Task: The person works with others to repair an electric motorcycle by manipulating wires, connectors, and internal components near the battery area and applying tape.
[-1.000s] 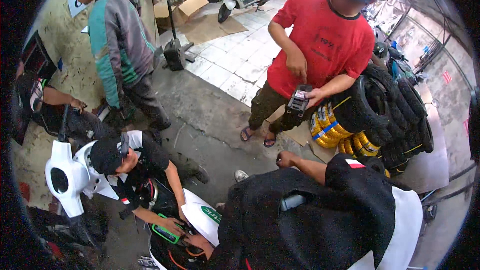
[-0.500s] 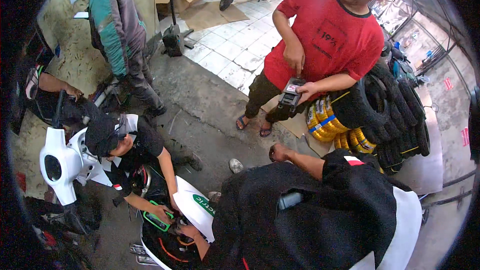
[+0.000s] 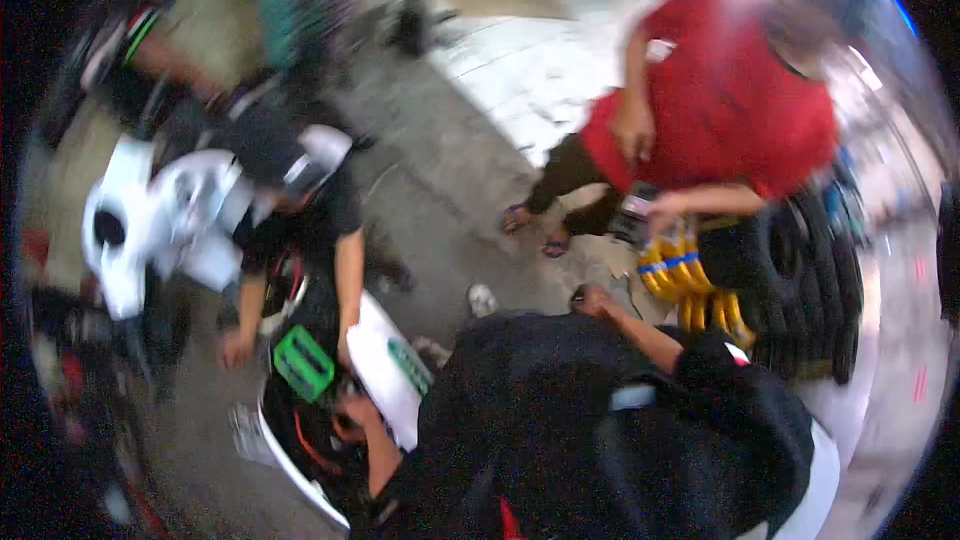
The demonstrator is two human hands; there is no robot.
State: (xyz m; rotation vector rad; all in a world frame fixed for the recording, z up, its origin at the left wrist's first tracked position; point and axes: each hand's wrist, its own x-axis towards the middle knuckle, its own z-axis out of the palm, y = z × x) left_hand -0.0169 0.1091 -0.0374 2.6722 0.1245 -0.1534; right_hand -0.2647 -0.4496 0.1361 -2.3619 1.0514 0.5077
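Neither of my hands is in view. Closest to me, a person in a black jacket (image 3: pixel 560 420) bends over a white scooter; one of their hands (image 3: pixel 595 300) is a loose fist, and the other (image 3: pixel 350 415) reaches into the scooter's open compartment (image 3: pixel 310 450). Across from them crouches another person in black (image 3: pixel 300 155), one hand near the white side panel (image 3: pixel 385 370) and one hanging outside the scooter. A bright green rectangular thing with dark patches (image 3: pixel 304 364) lies at the compartment. Much of the picture is smeared by motion.
A person in a red shirt (image 3: pixel 720 90) stands at the right, holding a dark handheld device (image 3: pixel 632 215). Behind them, black tyres (image 3: pixel 800 270) are stacked beside yellow-wrapped ones (image 3: pixel 680 265). White scooter front (image 3: pixel 120 230) stands at left; white tiles (image 3: pixel 510 70) lie beyond grey concrete.
My view has swung, shifting most of the scene rightward. The crouching person's hand has left the green thing and now hangs outside the scooter. The red-shirted person's pointing hand has lowered.
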